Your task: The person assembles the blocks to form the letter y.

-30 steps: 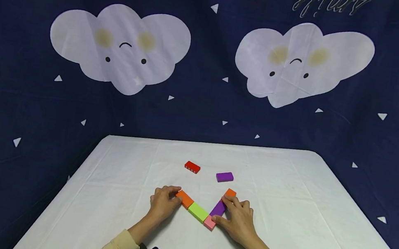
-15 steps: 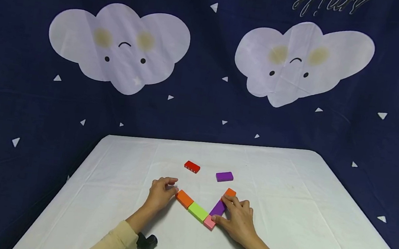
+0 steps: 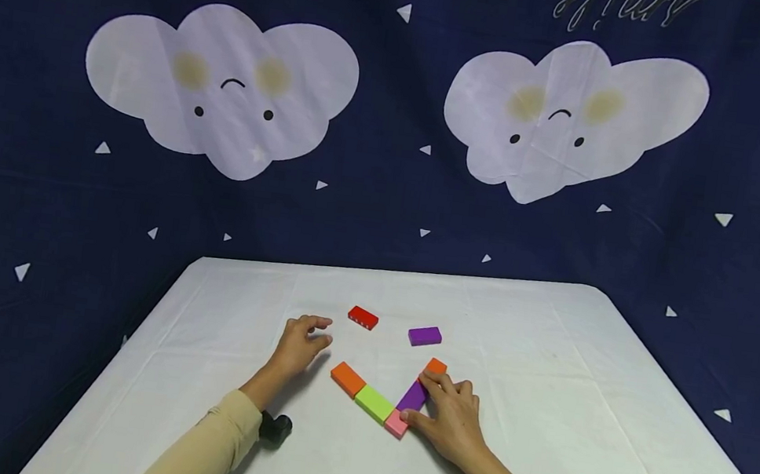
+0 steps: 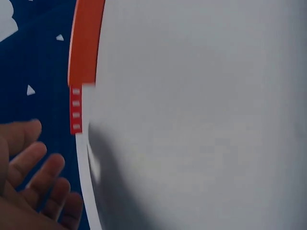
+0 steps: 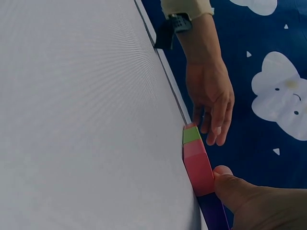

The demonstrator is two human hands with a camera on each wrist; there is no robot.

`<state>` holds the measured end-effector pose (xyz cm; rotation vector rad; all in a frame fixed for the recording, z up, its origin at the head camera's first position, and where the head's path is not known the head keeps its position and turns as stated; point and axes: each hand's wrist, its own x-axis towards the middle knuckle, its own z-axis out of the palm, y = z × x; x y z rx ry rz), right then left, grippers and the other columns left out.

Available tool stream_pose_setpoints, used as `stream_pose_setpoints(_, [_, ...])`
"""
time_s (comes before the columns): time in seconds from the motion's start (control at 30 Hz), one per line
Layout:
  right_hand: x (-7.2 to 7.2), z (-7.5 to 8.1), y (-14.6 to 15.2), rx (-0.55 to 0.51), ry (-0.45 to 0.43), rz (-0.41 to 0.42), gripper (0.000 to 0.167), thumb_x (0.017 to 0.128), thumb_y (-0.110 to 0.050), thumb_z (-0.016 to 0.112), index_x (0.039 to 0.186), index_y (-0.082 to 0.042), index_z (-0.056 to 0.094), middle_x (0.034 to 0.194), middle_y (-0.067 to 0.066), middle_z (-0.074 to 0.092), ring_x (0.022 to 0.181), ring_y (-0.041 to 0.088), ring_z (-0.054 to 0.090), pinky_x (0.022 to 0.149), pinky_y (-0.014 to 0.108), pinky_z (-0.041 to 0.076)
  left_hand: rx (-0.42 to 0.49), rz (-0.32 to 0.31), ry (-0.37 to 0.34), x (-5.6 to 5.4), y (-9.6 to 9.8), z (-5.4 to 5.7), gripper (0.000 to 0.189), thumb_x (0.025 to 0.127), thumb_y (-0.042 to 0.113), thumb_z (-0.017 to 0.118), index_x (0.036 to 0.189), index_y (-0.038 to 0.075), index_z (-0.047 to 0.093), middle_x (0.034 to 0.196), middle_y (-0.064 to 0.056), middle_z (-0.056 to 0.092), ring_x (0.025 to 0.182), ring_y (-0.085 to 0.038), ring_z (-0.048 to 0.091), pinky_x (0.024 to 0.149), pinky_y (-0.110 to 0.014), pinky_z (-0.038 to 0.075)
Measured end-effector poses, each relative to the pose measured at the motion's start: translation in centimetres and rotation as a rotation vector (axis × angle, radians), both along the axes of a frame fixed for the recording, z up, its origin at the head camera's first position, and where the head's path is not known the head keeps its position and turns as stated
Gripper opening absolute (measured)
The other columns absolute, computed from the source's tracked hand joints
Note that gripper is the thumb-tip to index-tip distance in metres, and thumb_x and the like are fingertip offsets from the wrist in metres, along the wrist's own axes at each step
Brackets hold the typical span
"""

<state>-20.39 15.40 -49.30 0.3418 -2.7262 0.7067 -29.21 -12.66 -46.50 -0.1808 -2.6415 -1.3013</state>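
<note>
An orange block [image 3: 348,379], a lime green block [image 3: 374,403] and a pink block [image 3: 396,424] lie end to end on the table. From the pink one, a purple block [image 3: 413,396] and a second orange block [image 3: 436,366] run up to the right, making a V. My right hand [image 3: 454,416] holds this right arm, thumb at the pink block and fingertips near the purple-orange joint. The right wrist view shows the thumb [image 5: 237,189] against the blocks' side. My left hand [image 3: 299,344] hovers with nothing in it, fingers relaxed, left of a red block [image 3: 363,318].
A loose purple block [image 3: 425,337] lies farther back, right of the red one, whose side carries white marks. White cloth covers the table [image 3: 549,368]. A dark blue curtain [image 3: 382,221] with clouds hangs behind and beside it.
My left hand has let go of the left orange block and moved up and away to the left, toward the red block. The right hand has stayed in place on the right arm.
</note>
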Motion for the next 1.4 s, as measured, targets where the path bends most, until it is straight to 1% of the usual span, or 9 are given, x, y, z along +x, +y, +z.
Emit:
stream_pose_setpoints(0.07, [0.0, 0.1, 0.0, 0.002, 0.001, 0.0, 0.068, 0.068, -0.049, 0.077, 0.123, -0.012, 0.063, 0.122, 0.0, 0.06, 0.088, 0.021, 0.039, 0.072, 0.032, 0.026, -0.019, -0.021, -0.008, -0.7, -0.1, 0.2, 0.03, 0.084, 0.012, 0.067, 0.113, 0.007, 0.067, 0.112, -0.012, 0.066, 0.105, -0.028, 0.05, 0.088, -0.042, 0.042])
stream_pose_setpoints(0.27, [0.0, 0.2, -0.1, 0.001, 0.005, -0.003, 0.068, 0.068, -0.049, 0.077, 0.123, -0.011, 0.063, 0.121, 0.0, 0.06, 0.088, 0.022, 0.039, 0.072, 0.033, 0.027, -0.053, -0.093, -0.072, -2.6, 0.0, 1.1, 0.034, 0.086, 0.018, 0.067, 0.119, 0.011, 0.065, 0.118, -0.013, 0.061, 0.109, -0.028, 0.048, 0.09, -0.044, 0.042])
stream_pose_setpoints(0.5, [0.1, 0.0, -0.2, 0.004, 0.013, -0.002, 0.069, 0.067, -0.05, 0.077, 0.123, -0.012, 0.063, 0.12, -0.001, 0.06, 0.087, 0.02, 0.039, 0.073, 0.032, 0.026, -0.075, -0.171, -0.143, -3.9, 0.6, 1.9, 0.037, 0.087, 0.02, 0.066, 0.123, 0.012, 0.062, 0.124, -0.015, 0.055, 0.114, -0.032, 0.048, 0.094, -0.047, 0.04])
stream_pose_setpoints(0.63, [0.1, 0.0, -0.1, 0.004, 0.01, -0.002, 0.068, 0.067, -0.05, 0.077, 0.123, -0.012, 0.064, 0.12, -0.001, 0.06, 0.087, 0.02, 0.039, 0.073, 0.032, 0.027, -0.082, -0.186, -0.18, -4.7, 0.9, 2.0, 0.037, 0.087, 0.02, 0.066, 0.123, 0.013, 0.062, 0.127, -0.013, 0.055, 0.119, -0.032, 0.048, 0.098, -0.049, 0.039])
stream_pose_setpoints(0.8, [0.0, 0.1, 0.0, 0.002, 0.003, -0.002, 0.068, 0.067, -0.05, 0.077, 0.122, -0.012, 0.064, 0.12, -0.001, 0.06, 0.087, 0.02, 0.038, 0.073, 0.033, 0.026, -0.081, -0.197, -0.218, -5.8, 1.3, 1.9, 0.037, 0.087, 0.021, 0.066, 0.123, 0.015, 0.062, 0.129, -0.01, 0.058, 0.117, -0.03, 0.051, 0.095, -0.046, 0.043])
stream_pose_setpoints(0.87, [0.0, 0.1, 0.0, 0.003, 0.002, -0.004, 0.068, 0.067, -0.05, 0.077, 0.122, -0.012, 0.064, 0.12, -0.001, 0.06, 0.087, 0.02, 0.038, 0.073, 0.033, 0.026, -0.078, -0.204, -0.224, -6.1, 1.3, 1.9, 0.036, 0.087, 0.021, 0.066, 0.123, 0.015, 0.063, 0.129, -0.009, 0.059, 0.117, -0.03, 0.053, 0.093, -0.044, 0.045])
stream_pose_setpoints(1.0, [0.0, 0.1, 0.0, 0.004, -0.005, -0.007, 0.068, 0.067, -0.05, 0.077, 0.123, -0.013, 0.063, 0.121, -0.002, 0.059, 0.087, 0.019, 0.037, 0.073, 0.032, 0.026, -0.064, -0.215, -0.234, -6.7, 1.3, 1.7, 0.037, 0.087, 0.02, 0.066, 0.123, 0.015, 0.063, 0.131, -0.007, 0.058, 0.122, -0.03, 0.052, 0.095, -0.044, 0.045])
stream_pose_setpoints(1.17, [0.0, 0.1, 0.0, -0.003, 0.009, -0.005, 0.068, 0.067, -0.049, 0.077, 0.123, -0.013, 0.063, 0.121, -0.002, 0.059, 0.086, 0.018, 0.037, 0.073, 0.031, 0.026, -0.068, -0.245, -0.213, -7.4, 1.5, 1.7, 0.038, 0.087, 0.016, 0.066, 0.124, 0.011, 0.062, 0.133, -0.009, 0.057, 0.125, -0.032, 0.051, 0.097, -0.045, 0.044])
stream_pose_setpoints(1.4, [0.1, 0.1, 0.0, -0.001, 0.01, 0.002, 0.07, 0.067, -0.05, 0.077, 0.123, -0.012, 0.063, 0.124, -0.001, 0.059, 0.085, 0.016, 0.037, 0.073, 0.031, 0.026, -0.125, -0.289, -0.178, -8.1, 1.9, 1.3, 0.036, 0.086, 0.009, 0.065, 0.123, 0.009, 0.063, 0.132, -0.013, 0.057, 0.124, -0.034, 0.052, 0.098, -0.045, 0.044])
